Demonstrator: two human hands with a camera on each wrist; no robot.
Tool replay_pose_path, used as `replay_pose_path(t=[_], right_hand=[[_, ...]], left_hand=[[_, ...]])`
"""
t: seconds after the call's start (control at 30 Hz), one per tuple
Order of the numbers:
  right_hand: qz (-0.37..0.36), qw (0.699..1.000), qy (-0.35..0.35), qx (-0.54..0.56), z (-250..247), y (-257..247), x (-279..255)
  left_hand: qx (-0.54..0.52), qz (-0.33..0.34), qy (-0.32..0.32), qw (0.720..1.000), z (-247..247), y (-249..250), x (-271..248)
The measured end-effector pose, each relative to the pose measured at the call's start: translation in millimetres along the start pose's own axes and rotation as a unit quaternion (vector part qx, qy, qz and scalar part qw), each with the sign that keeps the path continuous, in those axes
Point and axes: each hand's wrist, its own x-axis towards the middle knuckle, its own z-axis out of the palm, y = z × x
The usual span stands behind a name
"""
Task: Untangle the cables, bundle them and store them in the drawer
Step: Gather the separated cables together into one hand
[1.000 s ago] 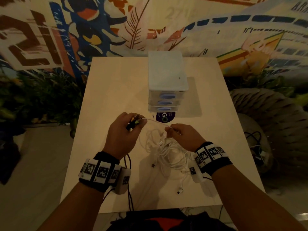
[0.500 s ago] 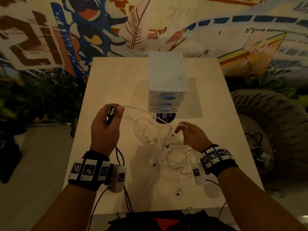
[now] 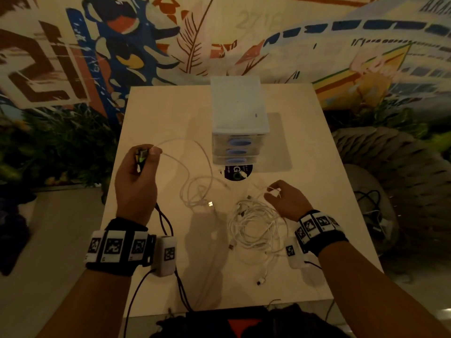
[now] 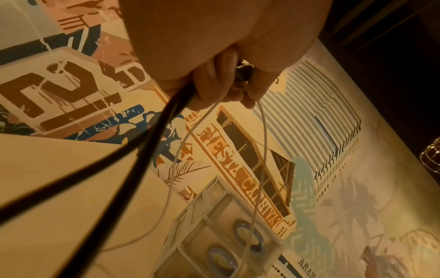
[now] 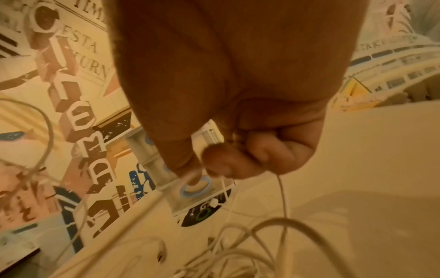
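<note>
A tangle of white cables (image 3: 253,225) lies on the pale table (image 3: 170,113) in front of me. My left hand (image 3: 146,154) is raised to the left and grips dark plugs, two black cables (image 4: 119,169) and one white cable (image 4: 262,150). That white cable (image 3: 195,167) loops down to a loose USB plug (image 3: 210,204) beside the tangle. At the tangle's upper right, my right hand (image 3: 273,191) pinches a thin white cable (image 5: 282,197) between thumb and fingers (image 5: 221,165). The closed white drawer unit (image 3: 240,123) stands behind the cables.
A round dark sticker (image 3: 235,173) lies at the foot of the drawer unit. One white plug (image 3: 261,281) rests near the table's front edge. A woven basket (image 3: 395,172) with dark cords stands on the right, and a painted wall rises behind the table.
My left hand has moved left and away, drawing one white cable out of the tangle into a long loop. My right hand has shifted right and now pinches a cable at the tangle's edge.
</note>
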Motion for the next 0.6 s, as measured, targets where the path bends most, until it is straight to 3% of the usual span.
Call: replay_pose_path(t=[0.07,0.13,0.2,0.27,0.33,0.4,0.53,0.6], right_hand=[[0.010,0.999,-0.012,-0.039,0,-2,-2],[0.002,0.994,0.024,-0.104,-2,-10,-8],[-0.072,0.988,0.081,-0.113,-5,-27,-16],[-0.196,0.978,0.070,-0.030,-9,-53,-28],[-0.265,0.962,-0.015,0.062,-9,-84,-42],[-0.277,0.951,-0.062,0.119,-10,-111,-54],[-0.279,0.936,-0.030,0.212,-31,-135,-66],[-0.301,0.933,-0.013,0.198,-49,-137,-70]], left_hand=[[0.015,0.007,-0.035,0.999,5,7,-6],[0.040,0.027,-0.083,0.995,9,14,-13],[0.097,0.067,-0.124,0.985,13,20,-18],[0.144,0.096,-0.144,0.974,16,25,-22],[0.158,0.105,-0.157,0.969,20,30,-24],[0.177,0.127,-0.171,0.961,22,32,-25],[0.230,0.156,-0.169,0.946,17,32,-20],[0.263,0.155,-0.163,0.938,14,28,-17]])
